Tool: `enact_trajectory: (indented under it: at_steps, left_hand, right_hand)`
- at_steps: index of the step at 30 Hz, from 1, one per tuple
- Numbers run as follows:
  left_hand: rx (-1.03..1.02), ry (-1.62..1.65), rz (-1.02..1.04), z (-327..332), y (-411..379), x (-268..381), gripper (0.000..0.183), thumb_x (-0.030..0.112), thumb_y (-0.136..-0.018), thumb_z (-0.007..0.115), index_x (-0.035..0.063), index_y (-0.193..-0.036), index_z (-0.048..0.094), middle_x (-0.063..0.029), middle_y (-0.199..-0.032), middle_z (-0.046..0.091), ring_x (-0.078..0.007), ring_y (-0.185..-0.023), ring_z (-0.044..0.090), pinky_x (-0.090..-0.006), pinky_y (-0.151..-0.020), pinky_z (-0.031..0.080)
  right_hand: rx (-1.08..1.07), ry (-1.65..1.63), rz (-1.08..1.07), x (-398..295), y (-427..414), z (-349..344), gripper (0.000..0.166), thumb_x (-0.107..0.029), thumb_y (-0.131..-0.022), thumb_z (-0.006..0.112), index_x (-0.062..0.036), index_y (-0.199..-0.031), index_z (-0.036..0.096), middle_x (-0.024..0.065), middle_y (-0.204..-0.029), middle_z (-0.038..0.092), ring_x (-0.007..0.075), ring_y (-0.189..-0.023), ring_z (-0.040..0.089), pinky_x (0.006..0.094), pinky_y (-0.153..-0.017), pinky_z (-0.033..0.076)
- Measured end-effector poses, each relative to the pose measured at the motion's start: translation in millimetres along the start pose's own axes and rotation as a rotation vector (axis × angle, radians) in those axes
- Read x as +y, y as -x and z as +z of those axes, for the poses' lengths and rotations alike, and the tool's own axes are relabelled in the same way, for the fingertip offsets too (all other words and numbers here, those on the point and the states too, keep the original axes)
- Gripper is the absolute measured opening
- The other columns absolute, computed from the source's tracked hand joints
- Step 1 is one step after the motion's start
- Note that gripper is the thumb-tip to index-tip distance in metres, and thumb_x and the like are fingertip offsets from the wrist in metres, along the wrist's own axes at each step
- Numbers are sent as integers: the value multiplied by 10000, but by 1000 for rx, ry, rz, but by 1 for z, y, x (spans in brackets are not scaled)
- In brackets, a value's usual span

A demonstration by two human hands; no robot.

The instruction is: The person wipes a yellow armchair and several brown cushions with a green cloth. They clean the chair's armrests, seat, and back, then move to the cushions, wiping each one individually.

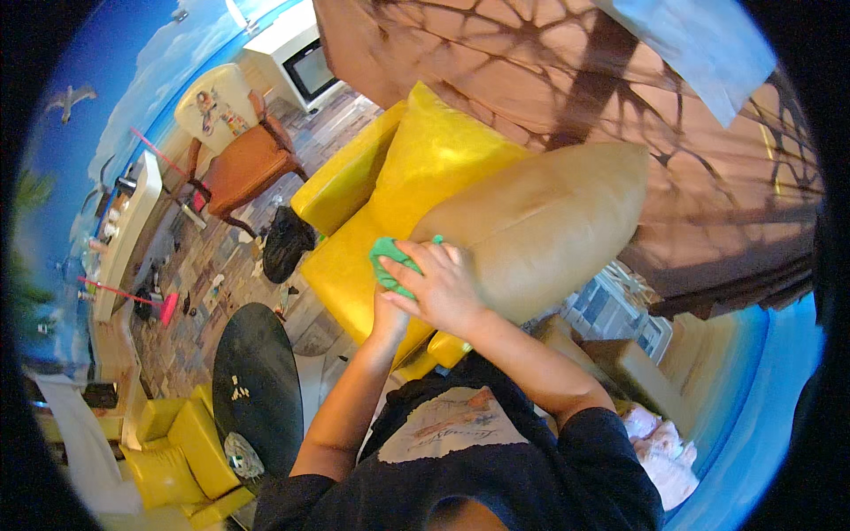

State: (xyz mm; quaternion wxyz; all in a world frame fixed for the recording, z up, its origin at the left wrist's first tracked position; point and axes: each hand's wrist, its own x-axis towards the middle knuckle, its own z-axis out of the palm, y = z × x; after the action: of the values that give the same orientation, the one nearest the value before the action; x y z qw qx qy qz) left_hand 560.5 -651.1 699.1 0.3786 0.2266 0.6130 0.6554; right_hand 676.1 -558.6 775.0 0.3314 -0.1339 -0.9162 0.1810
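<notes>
A crumpled green cloth (386,260) is bunched between my two hands. My right hand (439,287) lies over it, fingers bent around its near side. My left hand (390,312) grips it from below and is largely hidden behind the right one. Just beyond them a large tan leather-like cushion (538,226) leans across a yellow armchair (352,272). Both hands are in front of the cushion's left end; whether they touch it I cannot tell. A yellow cushion (438,146) rests against the chair's back.
A dark oval table (255,372) with small pale pieces stands at left. Nearby are a black bag (287,244), an orange-seated chair (246,172) and a pink broom (169,309). Litter dots the wood-patterned floor (219,285). Brown patterned drapery (564,73) hangs at upper right.
</notes>
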Motion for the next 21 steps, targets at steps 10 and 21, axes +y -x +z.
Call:
enact_trajectory:
  at_steps: [10, 21]
  left_hand:
    - [37, -174, 113, 8, 21, 5, 234, 246, -1077, 580, 61, -933, 578, 35, -838, 513, -86, -799, 469, -254, -724, 410]
    - [183, -151, 210, 24, 11, 14, 250, 232, -1077, 557, 27, -936, 581, 17, -835, 529, -91, -797, 478, -274, -722, 431]
  right_hand:
    - [-47, 289, 141, 103, 44, -75, 358, -229, -816, 818, -162, -1162, 754, 110, -1255, 624, 306, -1166, 578, 486, -965, 412]
    - [-36, 35, -34, 24, 10, -26, 497, -278, -869, 756, -155, -1343, 669, 92, -1341, 573, 268, -1137, 570, 480, -956, 388]
